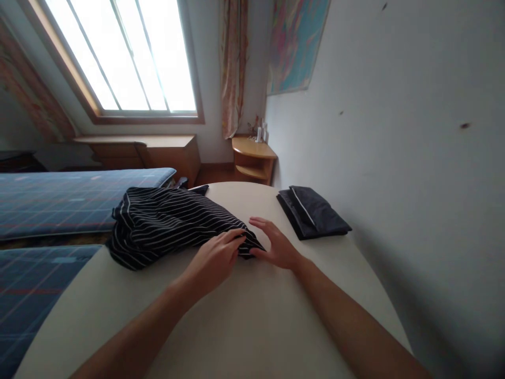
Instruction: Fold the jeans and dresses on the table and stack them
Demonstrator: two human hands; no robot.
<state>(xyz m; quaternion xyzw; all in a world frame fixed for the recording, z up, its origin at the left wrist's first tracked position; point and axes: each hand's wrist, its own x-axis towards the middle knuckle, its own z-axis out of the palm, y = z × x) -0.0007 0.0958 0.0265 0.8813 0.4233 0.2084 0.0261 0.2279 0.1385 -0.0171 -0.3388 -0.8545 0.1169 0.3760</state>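
Observation:
A black garment or cloth with thin white stripes [173,218] lies loosely bunched across the left and middle of the table, its right end narrowing to a point. My left hand [216,258] is at that narrow end, thumb and forefinger pinched together on the fabric, the other fingers curled under. Just to the right, my right hand [278,246] has its fingers spread apart, with the thumb touching the tip of the striped cloth. A folded dark cloth item [315,210] with a pale edge line rests farther right, apart from both hands.
The round, cream-coloured table [244,326] stands close to the white wall [414,184] on the right. Two blue plaid padded surfaces [59,205] are at the left. Beyond are a corner shelf [254,148], a low wooden cabinet [169,142] and a bright window [126,58].

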